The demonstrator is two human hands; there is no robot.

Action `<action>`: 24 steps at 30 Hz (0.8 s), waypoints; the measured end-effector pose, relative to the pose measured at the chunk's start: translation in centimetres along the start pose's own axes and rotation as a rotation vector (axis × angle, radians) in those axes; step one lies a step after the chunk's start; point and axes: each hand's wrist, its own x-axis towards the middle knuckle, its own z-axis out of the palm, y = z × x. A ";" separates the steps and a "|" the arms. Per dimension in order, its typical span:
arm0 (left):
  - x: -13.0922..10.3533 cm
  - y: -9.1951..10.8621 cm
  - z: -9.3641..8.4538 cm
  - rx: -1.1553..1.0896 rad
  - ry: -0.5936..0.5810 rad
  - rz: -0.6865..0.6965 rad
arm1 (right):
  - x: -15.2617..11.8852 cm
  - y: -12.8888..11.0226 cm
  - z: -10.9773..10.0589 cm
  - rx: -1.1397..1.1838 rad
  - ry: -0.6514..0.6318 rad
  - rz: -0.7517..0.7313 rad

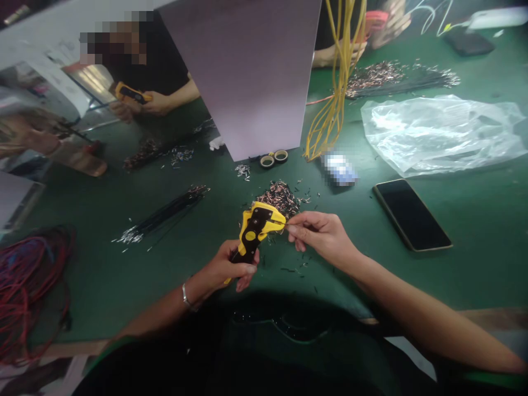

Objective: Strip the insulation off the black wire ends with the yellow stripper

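My left hand (237,261) is wrapped round the handles of a yellow and black wire stripper (254,228), whose jaws point to the right. At those jaws, the fingertips of my right hand (315,231) are pinched together on a thin dark wire, mostly hidden by the fingers. Just behind the tool lies a pile of short copper and black wire pieces (280,195). To the left a bundle of black wires (165,216) with bare ends rests on the green table (231,190).
A phone (412,214) lies at right, near a clear plastic bag (445,132). Two tape rolls (274,159) sit before an upright grey panel (256,71). Yellow wires (336,99) hang beside it. Red cables (28,286) are coiled at left. Other people's hands (159,103) work across the table.
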 end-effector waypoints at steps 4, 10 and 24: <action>-0.2 -0.2 0.1 -0.003 0.028 0.010 | 0.0 -0.1 0.1 -0.009 0.003 0.001; -0.4 -0.3 0.5 -0.051 0.017 0.005 | 0.0 -0.2 0.2 -0.028 0.015 -0.012; 0.0 -0.1 0.7 -0.079 -0.005 0.023 | 0.2 -0.1 0.1 -0.029 0.052 -0.003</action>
